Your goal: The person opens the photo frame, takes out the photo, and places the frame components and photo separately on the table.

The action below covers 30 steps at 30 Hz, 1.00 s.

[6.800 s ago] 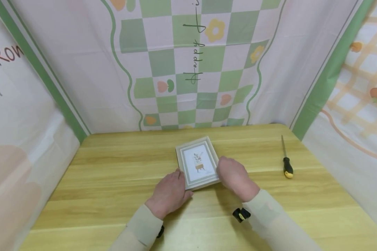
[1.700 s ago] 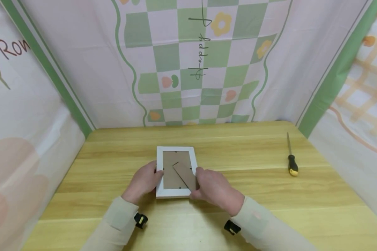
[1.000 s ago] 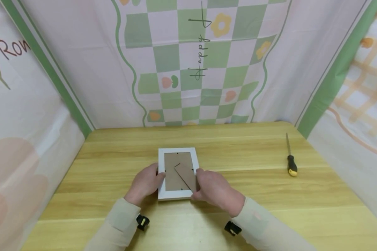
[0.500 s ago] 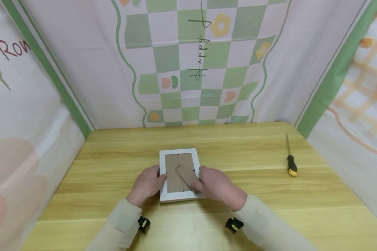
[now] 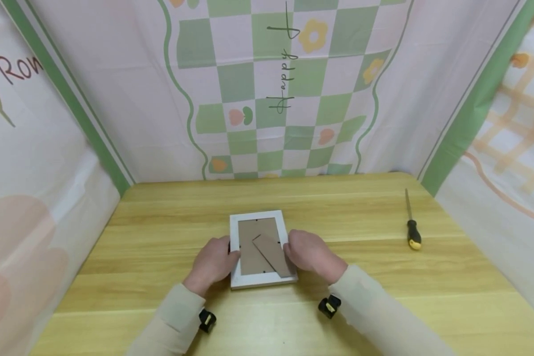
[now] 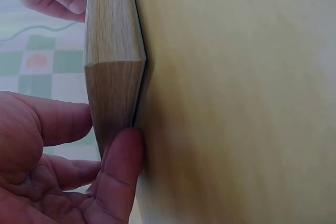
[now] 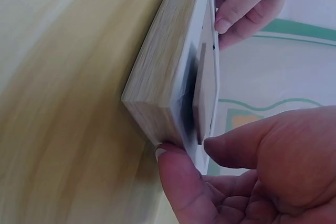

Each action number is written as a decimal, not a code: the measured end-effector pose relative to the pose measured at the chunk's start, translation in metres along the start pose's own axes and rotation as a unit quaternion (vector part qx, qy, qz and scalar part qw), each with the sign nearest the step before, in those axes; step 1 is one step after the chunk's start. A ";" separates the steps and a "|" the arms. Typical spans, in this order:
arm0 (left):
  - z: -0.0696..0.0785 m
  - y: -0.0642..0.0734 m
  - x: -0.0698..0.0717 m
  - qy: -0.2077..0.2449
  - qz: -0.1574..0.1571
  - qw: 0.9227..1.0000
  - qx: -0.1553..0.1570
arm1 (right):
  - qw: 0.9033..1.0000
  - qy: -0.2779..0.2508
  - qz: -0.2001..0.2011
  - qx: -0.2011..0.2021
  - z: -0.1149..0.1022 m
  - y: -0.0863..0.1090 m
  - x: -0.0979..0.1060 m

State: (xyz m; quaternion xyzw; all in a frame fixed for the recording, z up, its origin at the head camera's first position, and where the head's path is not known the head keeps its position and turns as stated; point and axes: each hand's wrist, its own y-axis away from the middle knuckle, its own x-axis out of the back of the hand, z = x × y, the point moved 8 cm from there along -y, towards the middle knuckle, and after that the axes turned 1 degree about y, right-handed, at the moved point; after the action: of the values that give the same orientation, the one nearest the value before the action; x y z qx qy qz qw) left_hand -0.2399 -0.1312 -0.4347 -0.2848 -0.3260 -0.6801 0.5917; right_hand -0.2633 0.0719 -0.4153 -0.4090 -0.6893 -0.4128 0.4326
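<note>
A picture frame (image 5: 256,280) lies face down, its white back border and brown backboard (image 5: 247,259) showing. Slanting across the backboard is a brown stand leg (image 5: 273,252), whose lower end stands a little off the back in the right wrist view. My left hand (image 5: 212,263) grips the frame's left edge, thumb over the white border. At the right edge my right hand (image 5: 310,252) holds the frame; a fingertip touches the wood-grain side (image 7: 152,98) and the thumb (image 7: 236,142) is close to the leg's end. The picture side is hidden.
A screwdriver (image 5: 413,235) with a black and yellow handle lies at the right of the wooden table (image 5: 169,217). Printed cloth (image 5: 267,133) hangs behind the table and along both sides.
Picture side up at first, the frame now lies turned over. Lately it has shifted slightly right and nearer. My right thumb has moved off the stand leg's lower corner toward the right edge.
</note>
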 end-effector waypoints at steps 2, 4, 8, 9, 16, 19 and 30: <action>0.002 0.000 -0.001 -0.002 0.002 1.000 -0.003 | 1.000 0.010 -0.002 -0.001 0.003 -0.001 0.000; 0.004 -0.001 -0.003 -0.004 0.002 1.000 -0.006 | 1.000 0.010 -0.005 -0.005 0.007 0.000 0.000; 0.009 -0.001 -0.006 0.000 0.000 1.000 -0.012 | 1.000 0.012 -0.005 -0.011 0.013 0.002 0.002; 0.010 -0.001 -0.007 0.000 0.000 1.000 -0.014 | 1.000 0.013 -0.004 -0.013 0.015 0.002 0.002; 0.020 -0.002 -0.011 0.004 -0.002 1.000 -0.028 | 1.000 0.017 0.002 -0.019 0.024 0.007 0.004; 0.022 -0.002 -0.013 0.005 -0.004 1.000 -0.029 | 1.000 0.020 0.002 -0.015 0.026 0.008 0.004; 0.023 -0.003 -0.018 0.012 -0.010 0.999 -0.033 | 1.000 0.014 0.002 -0.023 0.029 0.011 0.005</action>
State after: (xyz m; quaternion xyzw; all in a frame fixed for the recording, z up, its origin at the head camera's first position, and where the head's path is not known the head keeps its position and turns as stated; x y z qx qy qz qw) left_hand -0.2403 -0.1017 -0.4350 -0.2928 -0.2994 -0.6994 0.5792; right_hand -0.2619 0.1038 -0.4165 -0.4142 -0.6728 -0.4333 0.4335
